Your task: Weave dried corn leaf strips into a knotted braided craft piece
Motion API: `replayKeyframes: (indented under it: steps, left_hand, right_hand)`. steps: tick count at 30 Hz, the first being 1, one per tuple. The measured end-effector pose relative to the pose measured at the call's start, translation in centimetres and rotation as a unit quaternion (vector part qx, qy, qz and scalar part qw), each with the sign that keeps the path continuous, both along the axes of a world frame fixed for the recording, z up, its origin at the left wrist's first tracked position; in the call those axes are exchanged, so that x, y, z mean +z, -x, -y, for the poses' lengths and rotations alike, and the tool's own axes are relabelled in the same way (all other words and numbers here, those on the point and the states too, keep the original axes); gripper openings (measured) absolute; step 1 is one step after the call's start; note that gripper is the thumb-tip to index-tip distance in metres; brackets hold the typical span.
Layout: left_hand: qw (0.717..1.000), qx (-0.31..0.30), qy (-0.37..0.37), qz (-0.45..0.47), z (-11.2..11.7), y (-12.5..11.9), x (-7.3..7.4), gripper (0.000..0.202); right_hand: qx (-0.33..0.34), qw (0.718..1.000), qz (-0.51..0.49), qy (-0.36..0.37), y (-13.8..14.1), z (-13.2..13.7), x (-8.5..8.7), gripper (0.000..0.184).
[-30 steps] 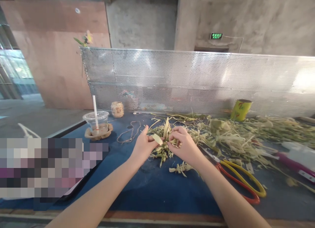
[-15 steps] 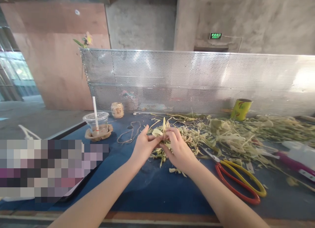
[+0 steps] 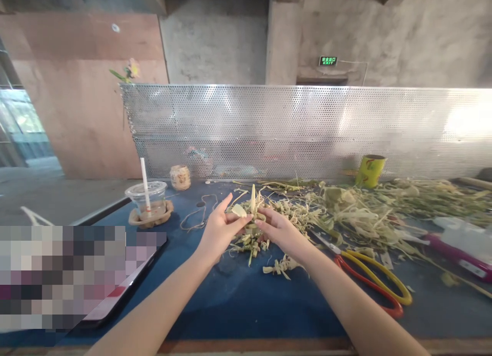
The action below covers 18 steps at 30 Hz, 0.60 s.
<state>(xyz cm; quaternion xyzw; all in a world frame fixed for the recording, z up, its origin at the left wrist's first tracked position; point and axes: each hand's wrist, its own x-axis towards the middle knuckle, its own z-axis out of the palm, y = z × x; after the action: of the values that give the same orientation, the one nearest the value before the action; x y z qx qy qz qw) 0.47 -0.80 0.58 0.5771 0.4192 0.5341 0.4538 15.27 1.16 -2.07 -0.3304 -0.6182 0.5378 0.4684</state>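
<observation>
My left hand has thumb and fingertips pinched on a piece of pale, dried plant strips, one strip pointing upward and a broad cream flap at its left side. On the other side of that piece, my right hand grips it with bent fingers. Part of the piece is hidden by the fingers. Right behind and below lies a heap of short, knotted strips. A small knotted strip piece lies beside my right wrist. Scissors with red and yellow handles rest right of my right forearm.
A lidded plastic cup with a straw stands in a cardboard holder at left, near a loop of twine. Loose fibres, a yellow-green can and a purple-handled tool occupy the right. A perforated metal panel borders the back.
My right hand's fingers have shifted lower and slightly apart on the strip piece. More of the cream flap and of the knotted piece by my right wrist shows. The view has tilted slightly.
</observation>
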Motion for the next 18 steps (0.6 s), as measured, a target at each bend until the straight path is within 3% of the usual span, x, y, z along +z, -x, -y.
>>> replayKeyframes:
  steps: [4,10,15,18]
  left_hand:
    - [0.997,-0.018,-0.04,-0.057,-0.24,0.26,-0.15,0.083]
    - [0.995,-0.06,-0.063,-0.04,-0.02,0.23,0.12,0.104]
    - [0.991,-0.003,-0.12,-0.067,0.0,0.05,-0.23,0.103]
    - [0.986,0.027,-0.142,-0.078,-0.29,0.13,-0.68,0.103]
  right_hand:
    - [0.038,0.999,-0.027,0.015,-0.09,0.1,0.31,0.032]
    - [-0.018,0.996,-0.072,0.05,-0.29,0.39,0.68,0.032]
    - [-0.075,0.988,-0.119,0.055,-0.22,0.4,0.89,0.029]
    - [-0.057,0.987,-0.138,0.055,0.05,0.39,0.81,0.04]
